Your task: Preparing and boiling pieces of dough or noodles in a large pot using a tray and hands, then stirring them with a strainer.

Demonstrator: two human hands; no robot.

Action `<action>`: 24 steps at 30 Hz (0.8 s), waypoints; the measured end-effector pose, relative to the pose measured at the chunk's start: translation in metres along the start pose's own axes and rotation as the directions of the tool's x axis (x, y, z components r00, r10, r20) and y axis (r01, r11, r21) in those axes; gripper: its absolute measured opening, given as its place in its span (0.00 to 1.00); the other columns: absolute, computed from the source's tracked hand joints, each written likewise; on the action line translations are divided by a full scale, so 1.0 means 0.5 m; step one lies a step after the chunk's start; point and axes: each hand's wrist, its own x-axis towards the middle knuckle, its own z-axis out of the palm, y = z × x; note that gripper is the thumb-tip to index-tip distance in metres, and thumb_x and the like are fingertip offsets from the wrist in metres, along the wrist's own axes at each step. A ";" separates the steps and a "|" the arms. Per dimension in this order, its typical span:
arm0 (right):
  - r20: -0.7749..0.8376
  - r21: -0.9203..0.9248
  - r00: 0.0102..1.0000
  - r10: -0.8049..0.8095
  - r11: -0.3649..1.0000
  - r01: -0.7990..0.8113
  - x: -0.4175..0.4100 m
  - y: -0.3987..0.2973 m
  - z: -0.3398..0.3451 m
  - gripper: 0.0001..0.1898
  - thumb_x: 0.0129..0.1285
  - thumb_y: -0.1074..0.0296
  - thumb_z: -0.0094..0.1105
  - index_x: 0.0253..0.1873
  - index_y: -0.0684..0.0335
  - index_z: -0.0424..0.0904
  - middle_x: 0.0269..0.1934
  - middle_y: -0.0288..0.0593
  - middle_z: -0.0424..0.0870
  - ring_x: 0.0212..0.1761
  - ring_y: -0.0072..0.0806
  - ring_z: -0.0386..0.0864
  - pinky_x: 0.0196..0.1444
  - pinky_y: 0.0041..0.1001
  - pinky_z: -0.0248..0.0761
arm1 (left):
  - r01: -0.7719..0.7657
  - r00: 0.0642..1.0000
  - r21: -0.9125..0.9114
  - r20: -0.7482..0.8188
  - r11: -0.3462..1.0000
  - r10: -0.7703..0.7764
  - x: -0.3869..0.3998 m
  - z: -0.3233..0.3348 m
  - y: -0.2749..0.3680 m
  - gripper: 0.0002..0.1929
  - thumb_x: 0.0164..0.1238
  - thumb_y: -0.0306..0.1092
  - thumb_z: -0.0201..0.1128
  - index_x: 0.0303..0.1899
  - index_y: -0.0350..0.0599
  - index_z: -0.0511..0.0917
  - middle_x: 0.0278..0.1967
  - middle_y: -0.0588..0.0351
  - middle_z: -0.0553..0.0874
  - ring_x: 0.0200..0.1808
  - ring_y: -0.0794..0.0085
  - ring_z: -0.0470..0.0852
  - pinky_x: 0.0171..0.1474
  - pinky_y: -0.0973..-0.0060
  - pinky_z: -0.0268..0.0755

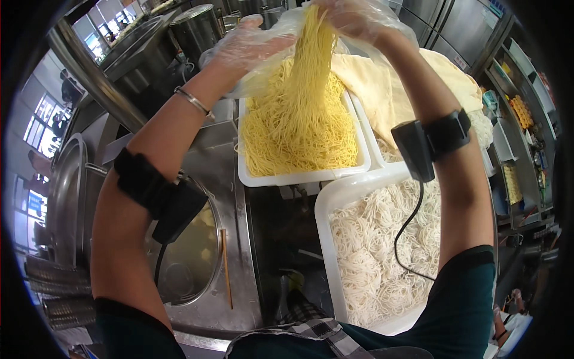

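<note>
A hanging bunch of thin yellow noodles (pixel 309 67) is held up by my right hand (pixel 354 20), which wears a clear plastic glove. Below, the bunch runs down into a heap of yellow noodles (pixel 296 143) in a white plastic tub (pixel 305 178). My left hand (pixel 264 42), also in a loose clear glove, is just left of the bunch with its fingers partly spread; whether it touches the strands is hard to see. Nearer to me, a second white tub (pixel 325 224) holds pale noodles in several nests (pixel 381 256).
At the left, a round pot of cloudy liquid (pixel 193 256) is set in a steel counter (pixel 242 278), with a wooden stick (pixel 226 269) beside it. A cream cloth (pixel 372 80) covers tubs behind. Shelves (pixel 515 112) stand at the right. Another person (pixel 513 327) is at the lower right.
</note>
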 end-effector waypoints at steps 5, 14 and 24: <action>-0.323 0.234 0.946 -0.024 0.967 0.104 0.013 0.029 0.050 0.11 0.52 0.69 0.50 0.40 0.60 0.78 0.35 0.49 0.80 0.40 0.39 0.78 0.42 0.31 0.70 | 0.463 0.856 -0.751 0.240 0.471 -0.459 0.096 -0.018 0.078 0.17 0.62 0.33 0.55 0.52 0.42 0.68 0.53 0.52 0.73 0.53 0.68 0.71 0.56 0.74 0.65; 0.048 0.779 0.999 0.010 0.625 -0.044 -0.024 -0.027 0.323 0.33 0.50 0.46 0.60 0.58 0.59 0.67 0.54 0.55 0.70 0.59 0.38 0.63 0.61 0.31 0.55 | 0.221 0.900 -0.077 -0.369 0.972 -0.233 0.105 0.079 -0.012 0.13 0.58 0.25 0.53 0.46 0.41 0.71 0.40 0.49 0.78 0.43 0.63 0.77 0.47 0.74 0.71; -0.137 0.983 0.981 -0.135 0.104 0.151 0.052 0.066 0.227 0.22 0.56 0.67 0.53 0.56 0.65 0.66 0.40 0.45 0.76 0.39 0.29 0.73 0.46 0.28 0.69 | 0.111 0.877 -0.989 0.143 -0.097 -0.459 0.081 0.068 0.123 0.25 0.56 0.31 0.62 0.56 0.41 0.64 0.48 0.54 0.74 0.49 0.75 0.72 0.53 0.80 0.66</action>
